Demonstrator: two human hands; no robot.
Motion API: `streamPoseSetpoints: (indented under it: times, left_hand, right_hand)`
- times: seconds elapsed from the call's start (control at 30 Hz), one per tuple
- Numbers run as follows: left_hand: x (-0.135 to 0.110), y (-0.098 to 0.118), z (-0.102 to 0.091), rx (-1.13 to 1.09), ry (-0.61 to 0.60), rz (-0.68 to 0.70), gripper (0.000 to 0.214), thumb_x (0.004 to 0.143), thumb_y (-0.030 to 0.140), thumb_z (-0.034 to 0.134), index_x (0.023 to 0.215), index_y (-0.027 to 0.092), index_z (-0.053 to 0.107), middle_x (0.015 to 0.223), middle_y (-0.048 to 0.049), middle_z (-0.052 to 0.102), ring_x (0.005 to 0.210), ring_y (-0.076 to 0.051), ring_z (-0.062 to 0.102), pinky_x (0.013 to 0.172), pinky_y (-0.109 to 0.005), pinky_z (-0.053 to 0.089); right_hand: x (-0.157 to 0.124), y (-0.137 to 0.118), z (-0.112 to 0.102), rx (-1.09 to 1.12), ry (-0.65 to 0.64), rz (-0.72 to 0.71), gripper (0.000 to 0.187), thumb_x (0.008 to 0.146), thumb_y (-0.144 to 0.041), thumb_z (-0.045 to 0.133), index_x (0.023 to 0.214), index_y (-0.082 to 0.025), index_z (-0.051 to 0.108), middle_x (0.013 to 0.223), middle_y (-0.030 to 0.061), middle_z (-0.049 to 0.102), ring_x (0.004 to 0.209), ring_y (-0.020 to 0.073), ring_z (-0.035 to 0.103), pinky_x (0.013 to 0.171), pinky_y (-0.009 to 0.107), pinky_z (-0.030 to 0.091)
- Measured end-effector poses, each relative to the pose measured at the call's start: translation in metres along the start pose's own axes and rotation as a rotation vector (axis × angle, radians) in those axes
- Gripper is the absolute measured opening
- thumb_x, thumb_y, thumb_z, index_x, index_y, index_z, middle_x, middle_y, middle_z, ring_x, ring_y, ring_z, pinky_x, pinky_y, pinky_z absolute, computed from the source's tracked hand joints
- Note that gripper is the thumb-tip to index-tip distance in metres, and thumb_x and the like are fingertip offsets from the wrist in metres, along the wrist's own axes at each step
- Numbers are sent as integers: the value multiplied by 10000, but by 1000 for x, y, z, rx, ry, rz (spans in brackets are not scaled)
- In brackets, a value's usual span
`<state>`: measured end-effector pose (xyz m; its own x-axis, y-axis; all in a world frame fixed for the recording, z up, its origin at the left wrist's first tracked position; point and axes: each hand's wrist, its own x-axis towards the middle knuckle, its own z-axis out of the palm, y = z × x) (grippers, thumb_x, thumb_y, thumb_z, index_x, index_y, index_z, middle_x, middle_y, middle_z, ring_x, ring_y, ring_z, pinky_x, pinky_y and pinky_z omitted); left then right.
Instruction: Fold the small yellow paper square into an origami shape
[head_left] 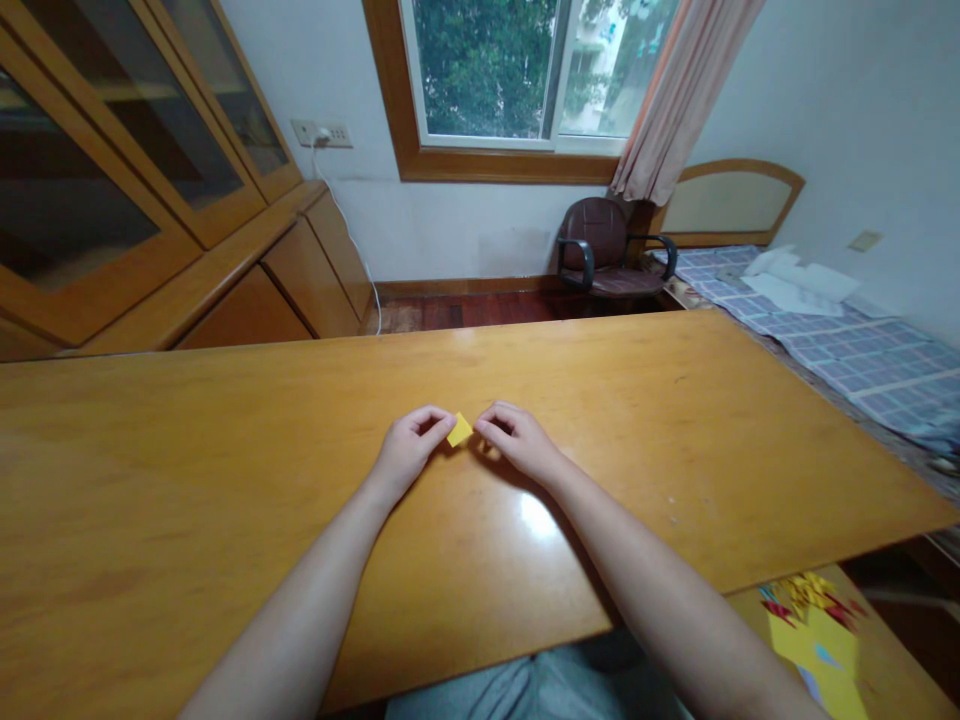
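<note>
A small square of folded yellow paper (460, 430) is held just above the wooden table (225, 520), between my two hands. My left hand (412, 445) pinches its left corner between thumb and forefinger. At the paper's right corner, my right hand (521, 440) is closed with thumb and fingertips together. Its grip on that corner is small and partly hidden by the fingers. Below the hands a shadow falls on the glossy tabletop.
At lower right, a lower surface carries yellow paper sheets (814, 640) and a pile of small folded yellow and red pieces (810, 592). Beyond the table stand a brown armchair (600, 245), a bed (847, 340) and a wooden cabinet (247, 260).
</note>
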<state>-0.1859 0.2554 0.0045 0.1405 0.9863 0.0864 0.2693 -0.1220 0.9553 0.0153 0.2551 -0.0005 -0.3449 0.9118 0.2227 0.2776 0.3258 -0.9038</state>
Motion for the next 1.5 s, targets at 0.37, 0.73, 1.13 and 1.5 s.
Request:
streamPoseSetpoints:
  times: [0.37, 0.73, 1.13, 1.5]
  left_hand:
    - [0, -7, -2, 52, -105, 25, 253, 820, 405, 629, 751, 166, 671, 732, -14, 659, 734, -170, 596, 724, -261, 455]
    - [1, -9, 0, 34, -140, 16, 248, 797, 408, 663, 767, 162, 676, 746, -13, 669, 737, -170, 602, 718, -259, 463]
    - [-1, -2, -3, 47, -138, 24, 250, 808, 386, 627, 698, 163, 648, 667, 7, 619, 669, -151, 555, 683, -253, 431]
    - [-2, -8, 1, 113, -139, 76, 273, 852, 413, 597, 753, 165, 661, 717, -14, 662, 707, -163, 596, 695, -252, 455]
  right_hand:
    - [0, -1, -1, 32, -23, -4, 182, 906, -273, 604, 773, -162, 661, 764, 11, 633, 733, 130, 585, 716, 247, 434]
    - [-1, 0, -2, 20, -71, -27, 168, 900, -256, 609, 781, -159, 679, 770, 10, 627, 742, 127, 582, 711, 239, 426]
    - [-1, -2, -2, 45, -11, -11, 220, 911, -296, 598, 749, -157, 655, 748, 5, 619, 729, 124, 564, 711, 238, 414]
    - [1, 6, 1, 9, -55, 31, 209, 862, -288, 650, 707, -148, 663, 703, -9, 581, 674, 112, 528, 645, 227, 381]
